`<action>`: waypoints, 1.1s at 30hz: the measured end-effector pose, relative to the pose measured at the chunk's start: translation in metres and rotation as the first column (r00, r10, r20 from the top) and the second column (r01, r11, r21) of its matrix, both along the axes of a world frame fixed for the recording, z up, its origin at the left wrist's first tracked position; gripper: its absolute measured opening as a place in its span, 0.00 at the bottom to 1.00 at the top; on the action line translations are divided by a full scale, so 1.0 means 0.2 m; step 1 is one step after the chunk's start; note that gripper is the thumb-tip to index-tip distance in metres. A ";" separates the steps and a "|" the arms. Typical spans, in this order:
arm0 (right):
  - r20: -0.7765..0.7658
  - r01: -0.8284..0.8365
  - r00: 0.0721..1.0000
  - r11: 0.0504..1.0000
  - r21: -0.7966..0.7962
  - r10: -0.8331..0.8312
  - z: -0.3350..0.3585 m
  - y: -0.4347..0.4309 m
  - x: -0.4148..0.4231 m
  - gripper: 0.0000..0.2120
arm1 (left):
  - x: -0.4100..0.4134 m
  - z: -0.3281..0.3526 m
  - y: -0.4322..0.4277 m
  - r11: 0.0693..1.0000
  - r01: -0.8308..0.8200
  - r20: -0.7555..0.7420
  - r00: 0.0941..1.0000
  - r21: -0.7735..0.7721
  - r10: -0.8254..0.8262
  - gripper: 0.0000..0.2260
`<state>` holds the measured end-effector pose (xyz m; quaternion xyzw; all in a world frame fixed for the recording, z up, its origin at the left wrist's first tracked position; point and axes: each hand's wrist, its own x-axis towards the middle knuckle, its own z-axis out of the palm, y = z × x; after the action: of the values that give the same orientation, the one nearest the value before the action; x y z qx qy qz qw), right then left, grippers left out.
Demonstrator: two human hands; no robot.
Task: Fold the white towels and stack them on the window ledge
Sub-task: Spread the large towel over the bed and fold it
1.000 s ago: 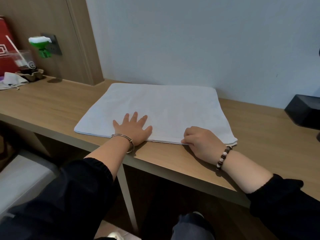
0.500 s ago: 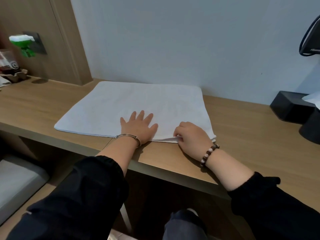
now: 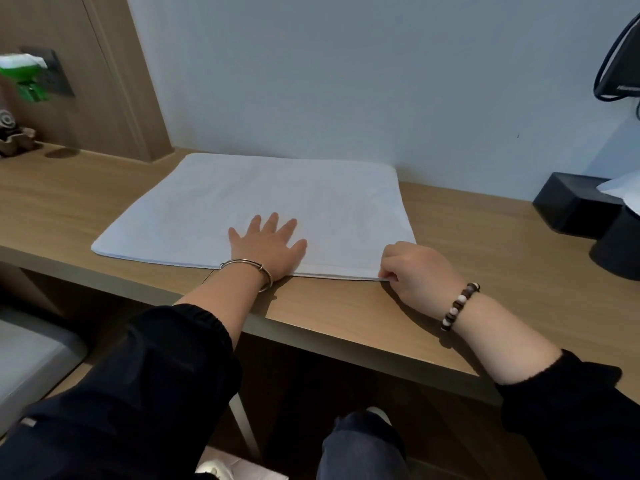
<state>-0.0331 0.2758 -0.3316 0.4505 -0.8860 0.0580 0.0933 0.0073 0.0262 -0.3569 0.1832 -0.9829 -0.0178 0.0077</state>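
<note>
A white towel lies flat and folded on the wooden ledge, its far edge against the pale wall. My left hand presses flat on the towel's near edge, fingers spread, a silver bangle on the wrist. My right hand is at the towel's near right corner, fingers curled, pinching the edge of the cloth there. A beaded bracelet is on that wrist.
Black boxes and a dark round object stand at the right end of the ledge. A green and white item hangs on the wooden panel at left, with a cup holder below it. A grey seat sits below left.
My right hand has slid right along the near edge to the towel's right corner. My left hand stays pressed on the towel. The view has shifted a little to the right.
</note>
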 end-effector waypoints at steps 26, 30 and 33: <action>0.166 -0.038 0.984 0.991 -0.129 0.059 0.01 0.09 0.08 0.08 | -0.02 0.02 0.14 0.996 0.088 0.019 0.996 0.032 -0.089 0.26; 0.134 -0.180 0.968 0.961 -0.208 0.210 -0.03 0.01 0.18 0.04 | 0.01 0.05 0.08 0.995 0.068 0.005 0.998 0.068 -0.068 0.22; 0.195 -0.266 0.926 0.926 -0.268 0.323 -0.05 -0.12 0.29 0.07 | 0.04 0.09 0.04 0.997 -0.045 -0.023 0.999 0.070 0.047 0.17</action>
<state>0.0241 0.2522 -0.3418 0.5547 -0.7991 0.2297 0.0309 0.0162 0.0347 -0.3388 0.2056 -0.9771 -0.0539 0.0137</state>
